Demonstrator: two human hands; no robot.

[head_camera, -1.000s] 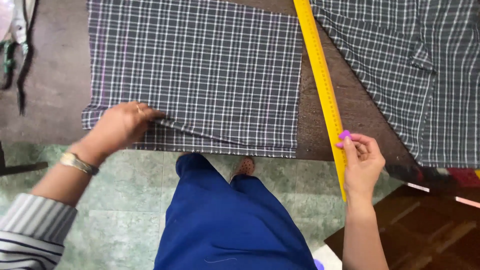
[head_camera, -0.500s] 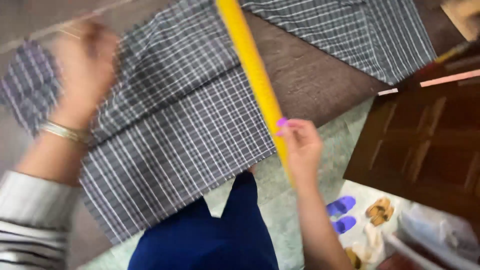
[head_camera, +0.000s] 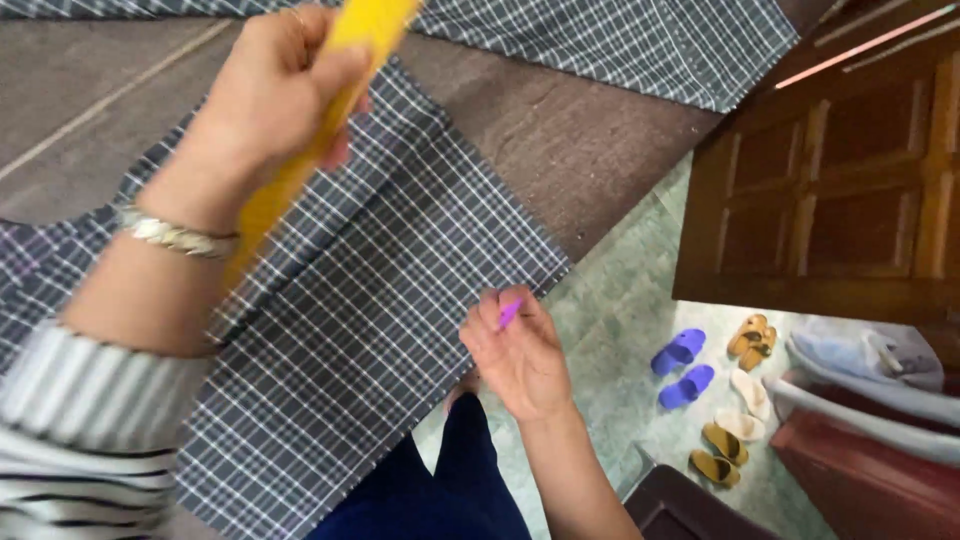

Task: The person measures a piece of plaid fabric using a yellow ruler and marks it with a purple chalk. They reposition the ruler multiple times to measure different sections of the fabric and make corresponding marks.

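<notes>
Overhead, left hand (head_camera: 275, 85) closed around yellow ruler (head_camera: 300, 150), lifted off the cloth and held slanting across the view. Right hand (head_camera: 520, 355) curled shut, pinching small purple chalk piece (head_camera: 510, 313) between fingertips, hovering at near edge of plaid fabric (head_camera: 380, 300). Fabric spread flat on brown table (head_camera: 560, 140); second plaid piece (head_camera: 640, 40) further back on same surface. Silver bracelet (head_camera: 175, 235) on left wrist, striped sleeve (head_camera: 90, 430) below it. No proper containers noted; possibly a pale bag (head_camera: 860, 355) at right by the floor, contents not readable in the blur. Pairs of sandals (head_camera: 715, 385) scattered on green floor beside wooden door (head_camera: 840, 200).

Against half a second earlier: ruler no longer lying on fabric under right hand, now passed to left hand and raised. Right hand come off ruler, chalk kept. Left hand gone from far fabric corner.
</notes>
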